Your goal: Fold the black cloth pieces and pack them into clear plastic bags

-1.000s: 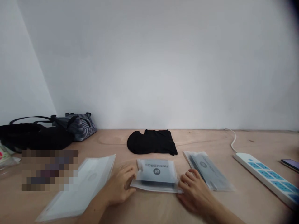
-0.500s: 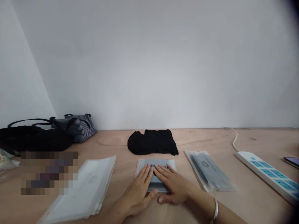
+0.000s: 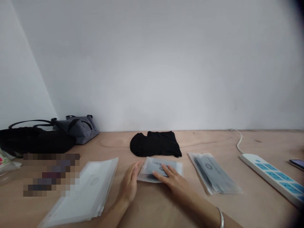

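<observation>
A frosted plastic bag (image 3: 144, 175) with something dark inside and printed lettering lies in front of me, slightly turned. My right hand (image 3: 174, 183) rests on top of it with fingers spread. On its left edge stands my left hand (image 3: 130, 182), turned on its side, fingers stretched out and holding nothing. Behind the bag, folded black cloth (image 3: 155, 144) lies flat. To the right is another frosted bag (image 3: 215, 174) with a dark item in it. A stack of pale frosted bags (image 3: 83, 190) lies to the left.
A white power strip (image 3: 273, 177) with blue sockets lies at the right, its cord running to the wall. Beyond it is a phone (image 3: 298, 163). At the back left sit a striped bag (image 3: 83, 129) and a black bag (image 3: 35, 141). A blurred-out patch (image 3: 51, 175) covers something nearby.
My left hand has come off the bag's top and moved left to its edge. The bag has shifted slightly away and turned. My right hand has stayed on it, fingers spread wider.
</observation>
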Demonstrator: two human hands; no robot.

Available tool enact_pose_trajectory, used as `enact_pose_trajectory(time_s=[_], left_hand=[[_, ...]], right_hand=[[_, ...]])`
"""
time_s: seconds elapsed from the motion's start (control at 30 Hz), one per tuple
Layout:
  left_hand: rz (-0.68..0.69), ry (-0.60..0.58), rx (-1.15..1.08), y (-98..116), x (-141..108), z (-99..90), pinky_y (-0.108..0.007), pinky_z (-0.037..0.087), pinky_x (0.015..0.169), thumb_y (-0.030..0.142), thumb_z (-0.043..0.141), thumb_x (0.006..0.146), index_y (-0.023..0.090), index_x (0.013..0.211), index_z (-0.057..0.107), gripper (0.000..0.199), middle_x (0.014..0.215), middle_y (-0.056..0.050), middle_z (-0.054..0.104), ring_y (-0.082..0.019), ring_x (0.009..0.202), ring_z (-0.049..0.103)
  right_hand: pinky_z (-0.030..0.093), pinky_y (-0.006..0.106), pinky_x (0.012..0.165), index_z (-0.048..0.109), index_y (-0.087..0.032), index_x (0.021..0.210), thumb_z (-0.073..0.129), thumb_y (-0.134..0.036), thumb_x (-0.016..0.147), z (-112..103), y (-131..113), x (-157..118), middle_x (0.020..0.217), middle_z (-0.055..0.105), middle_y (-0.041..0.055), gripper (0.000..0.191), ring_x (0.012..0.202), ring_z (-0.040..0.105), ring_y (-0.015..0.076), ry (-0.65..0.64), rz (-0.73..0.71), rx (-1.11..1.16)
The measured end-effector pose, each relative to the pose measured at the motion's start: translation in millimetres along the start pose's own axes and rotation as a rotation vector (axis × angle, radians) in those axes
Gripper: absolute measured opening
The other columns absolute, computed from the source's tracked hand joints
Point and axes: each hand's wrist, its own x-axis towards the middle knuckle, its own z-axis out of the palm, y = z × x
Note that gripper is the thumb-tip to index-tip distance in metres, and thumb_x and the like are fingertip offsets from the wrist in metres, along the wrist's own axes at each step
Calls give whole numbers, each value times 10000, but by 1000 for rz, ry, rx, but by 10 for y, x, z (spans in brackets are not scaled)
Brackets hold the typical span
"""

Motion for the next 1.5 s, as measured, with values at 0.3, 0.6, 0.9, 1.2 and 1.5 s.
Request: enact_pose_trajectory(time_s=[0.3,0.6,0.9,1.2,1.5], left_hand=[[89,-83,331,-7,19,66,-399,316,1005,363,162,927,172,1165,494,451,1218,-55,527,-178,1168,433],[130,-155,526,16,-21,101,-391,349,964,394,322,878,141,1179,486,426,1197,-97,530,-225,1130,455],[253,-235,752,171,579,120,-374,262,1018,84,439,800,142,1159,503,369,1274,-111,446,-232,1214,344],[174,-335,839,60,978,88,-385,480,765,305,509,863,167,1112,500,285,1111,-64,533,-188,917,560],[235,-364,774,433,880,-175,-310,415,700,164,294,910,152,950,546,255,938,-81,567,-202,851,561]], right_hand=[[295,732,675,375,-330,1295,352,-135,816,-183,689,-211,1317,346,198,517,1134,338,481,405,784,-407],[156,700,807,490,-187,1179,504,-324,776,-236,679,-181,1201,464,204,426,1094,386,422,87,767,-450],[309,313,798,587,-234,973,438,-212,833,-119,581,438,955,573,61,206,952,505,196,6,523,-224],[338,279,652,569,-210,949,360,-184,878,87,775,639,931,543,73,222,851,542,187,9,650,-221],[325,330,752,563,-174,947,386,-110,820,-193,553,442,1007,522,116,227,960,481,234,27,599,-252]])
